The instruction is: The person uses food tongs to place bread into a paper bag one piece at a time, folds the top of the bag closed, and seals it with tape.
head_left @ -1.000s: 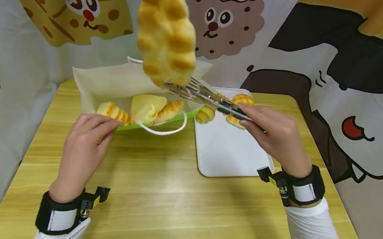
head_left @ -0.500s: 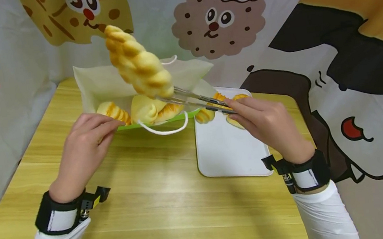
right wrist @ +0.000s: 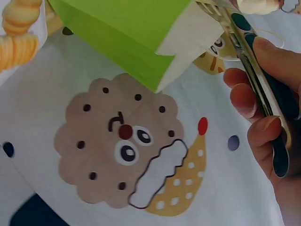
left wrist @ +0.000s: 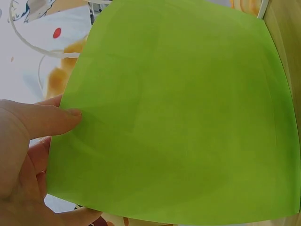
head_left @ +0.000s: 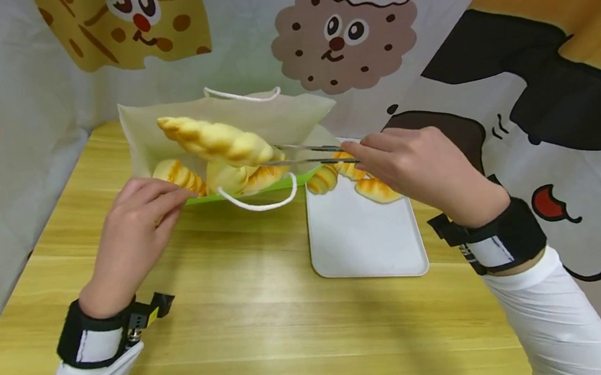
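Observation:
My right hand [head_left: 416, 164] grips a pair of metal tongs [head_left: 308, 154], whose dark handles show in the right wrist view. The tips pinch a long braided bread [head_left: 218, 140], held slanting over the mouth of a green paper bag [left wrist: 178, 113] with a white inside. My left hand [head_left: 133, 227] pinches the bag's near rim, thumb on the green outside in the left wrist view. Inside the bag lie a striped roll [head_left: 179, 176], a pale bun [head_left: 220, 177] partly hidden by the braided bread, and an orange-streaked roll [head_left: 262, 178].
A white tray [head_left: 366, 242] stands right of the bag on the wooden table [head_left: 262, 336]. Several small breads lie at its far end, among them a golden roll [head_left: 376, 190]; my right hand partly covers that end. White cord handles [head_left: 260, 207] loop from the bag. Cartoon-printed cloth [head_left: 247, 25] hangs behind.
The tongs and braided bread have come down and left, from high in front of the bag to its opening, the bread tipping from upright to nearly level. My left hand stays put.

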`<act>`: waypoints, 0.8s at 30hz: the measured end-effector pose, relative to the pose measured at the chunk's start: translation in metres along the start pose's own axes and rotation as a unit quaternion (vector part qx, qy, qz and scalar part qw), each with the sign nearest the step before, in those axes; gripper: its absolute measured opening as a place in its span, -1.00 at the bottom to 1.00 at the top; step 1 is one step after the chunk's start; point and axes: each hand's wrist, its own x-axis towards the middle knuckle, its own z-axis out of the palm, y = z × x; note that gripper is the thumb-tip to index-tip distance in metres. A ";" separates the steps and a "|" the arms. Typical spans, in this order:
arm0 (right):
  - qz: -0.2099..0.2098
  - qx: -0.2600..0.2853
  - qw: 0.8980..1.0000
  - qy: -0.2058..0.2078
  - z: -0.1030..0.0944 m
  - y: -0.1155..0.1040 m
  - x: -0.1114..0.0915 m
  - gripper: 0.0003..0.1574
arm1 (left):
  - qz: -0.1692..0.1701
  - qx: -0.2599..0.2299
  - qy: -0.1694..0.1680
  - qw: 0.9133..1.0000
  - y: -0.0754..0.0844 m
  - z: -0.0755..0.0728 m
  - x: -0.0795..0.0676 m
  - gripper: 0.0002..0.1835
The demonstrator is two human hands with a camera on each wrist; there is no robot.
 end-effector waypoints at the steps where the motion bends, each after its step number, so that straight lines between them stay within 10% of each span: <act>1: -0.002 0.000 1.000 -0.008 -0.002 0.001 0.002 -0.54 | 0.000 0.001 0.000 1.000 0.000 0.000 0.000 -0.73; 24: 0.038 -0.014 0.991 -0.124 0.013 0.011 0.030 -0.78 | 0.007 0.001 0.001 1.000 0.004 0.000 -0.001 -0.73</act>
